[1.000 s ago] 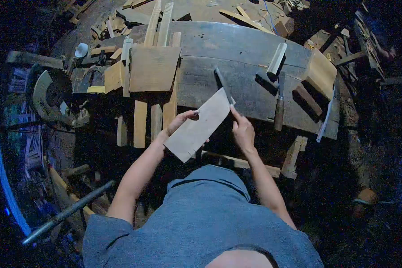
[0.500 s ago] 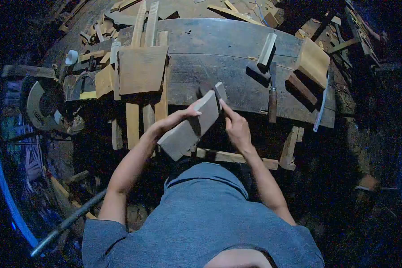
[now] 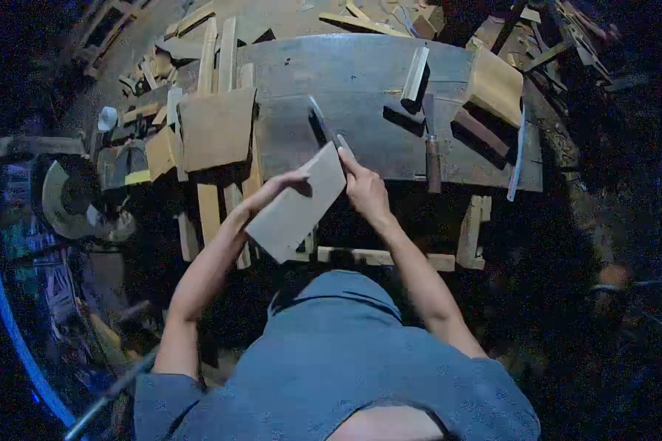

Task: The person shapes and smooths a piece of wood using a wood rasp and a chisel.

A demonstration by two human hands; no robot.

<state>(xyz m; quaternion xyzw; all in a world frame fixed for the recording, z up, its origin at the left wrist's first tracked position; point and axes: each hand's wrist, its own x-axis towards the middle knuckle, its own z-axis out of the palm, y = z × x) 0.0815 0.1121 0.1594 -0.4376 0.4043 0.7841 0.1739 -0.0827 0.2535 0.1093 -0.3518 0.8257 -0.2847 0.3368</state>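
Note:
My left hand [image 3: 283, 185] grips a pale, flat wooden board [image 3: 299, 203] by its left edge, thumb lying on the face. The board is tilted, held close to the front of the workbench. At its far end my right hand [image 3: 366, 192] is closed, with a finger stretched along the board's corner. A long narrow-bladed tool [image 3: 318, 121] reaches from that hand past the board's far edge, its tip pointing away and left over the bench. Its handle is hidden inside my right hand, and I cannot tell what kind of tool it is.
On the dark workbench [image 3: 294, 73] a square wooden block [image 3: 217, 128] sits left over long strips. At right lie a wooden-handled chisel [image 3: 432, 162], a thick light block [image 3: 493, 87], a dark block [image 3: 480, 134] and a thin blue-white strip [image 3: 518, 158]. A round-wheeled machine [image 3: 59, 198] stands far left.
The blade, which crossed the board's far end before, now extends beyond it toward the bench. The board and both hands have shifted slightly left, and the whole view has moved a little.

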